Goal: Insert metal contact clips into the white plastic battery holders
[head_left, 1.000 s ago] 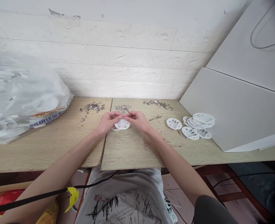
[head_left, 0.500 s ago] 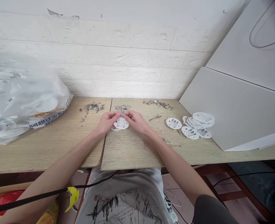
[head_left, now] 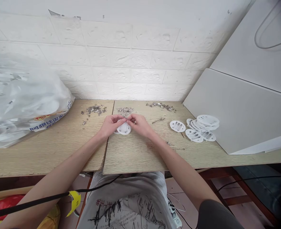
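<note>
Centrally, the left hand (head_left: 108, 126) pinches a white disc (head_left: 124, 128) by its far edge, partly hidden; the right hand (head_left: 138, 125) holds a thin dark tool (head_left: 133, 121) there. Metal parts (head_left: 125, 111) lie just beyond, more discs (head_left: 194, 135) rightward.

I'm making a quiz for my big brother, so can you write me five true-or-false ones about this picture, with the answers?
1. Both the left hand and the right hand are at a round white disc. True.
2. The big plastic bag sits at the right end of the table. False: it is at the left end.
3. Little metal pieces lie in heaps near the white brick-patterned wall. True.
4. The pile of slotted discs on the right is bright red. False: they are white.
5. The tag on the black cable is blue. False: it is yellow.
</note>
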{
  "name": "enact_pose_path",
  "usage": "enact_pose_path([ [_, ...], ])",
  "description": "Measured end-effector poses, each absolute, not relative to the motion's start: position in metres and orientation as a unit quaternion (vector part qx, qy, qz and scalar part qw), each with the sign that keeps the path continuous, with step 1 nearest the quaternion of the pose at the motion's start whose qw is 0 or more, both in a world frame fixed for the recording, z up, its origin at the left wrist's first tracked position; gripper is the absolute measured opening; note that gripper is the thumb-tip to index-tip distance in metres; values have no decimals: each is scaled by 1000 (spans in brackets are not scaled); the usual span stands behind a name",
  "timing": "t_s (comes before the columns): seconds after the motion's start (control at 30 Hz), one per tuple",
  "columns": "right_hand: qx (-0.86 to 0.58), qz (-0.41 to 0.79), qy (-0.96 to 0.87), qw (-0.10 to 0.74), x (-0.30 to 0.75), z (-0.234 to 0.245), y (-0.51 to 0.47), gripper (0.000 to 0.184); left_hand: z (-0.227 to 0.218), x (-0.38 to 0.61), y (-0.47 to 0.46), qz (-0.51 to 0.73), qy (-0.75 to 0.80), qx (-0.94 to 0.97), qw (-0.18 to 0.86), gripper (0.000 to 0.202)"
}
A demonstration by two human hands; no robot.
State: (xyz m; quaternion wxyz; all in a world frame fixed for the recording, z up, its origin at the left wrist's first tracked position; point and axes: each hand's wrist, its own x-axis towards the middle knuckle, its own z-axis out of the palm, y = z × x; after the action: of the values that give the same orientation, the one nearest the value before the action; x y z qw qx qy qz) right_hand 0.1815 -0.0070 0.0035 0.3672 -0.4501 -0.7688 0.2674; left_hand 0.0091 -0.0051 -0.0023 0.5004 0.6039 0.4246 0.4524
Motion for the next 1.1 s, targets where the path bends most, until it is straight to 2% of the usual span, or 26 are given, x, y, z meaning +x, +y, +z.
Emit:
enact_pose_path([
  [0.17, -431, 417, -670, 438, 178, -2, -5, 16, -1, 9, -5, 467, 417, 600, 498, 39],
  [0.27, -428, 481, -628, 437, 178, -3, -4, 19, 1, 10, -6, 473, 429, 590, 494, 42],
  [0.37, -421, 463, -646, 437, 178, -3, -5, 17, 2, 11, -7, 474, 434, 582, 499, 44],
  [0.53, -427, 332, -720, 435, 178, 4, -9, 11, 3, 12, -7, 487, 433, 553, 519, 43],
  [0.67, -442, 313, -730, 417, 179, 7, -10, 9, 3, 12, -7, 491, 431, 548, 522, 42],
  [0.87, -423, 370, -700, 440, 179, -1, -5, 10, 4, 12, -7, 489, 423, 567, 511, 45],
  [1.1, -426, 536, -554, 475, 172, -1, -9, 19, 7, 13, -9, 486, 436, 573, 495, 47],
])
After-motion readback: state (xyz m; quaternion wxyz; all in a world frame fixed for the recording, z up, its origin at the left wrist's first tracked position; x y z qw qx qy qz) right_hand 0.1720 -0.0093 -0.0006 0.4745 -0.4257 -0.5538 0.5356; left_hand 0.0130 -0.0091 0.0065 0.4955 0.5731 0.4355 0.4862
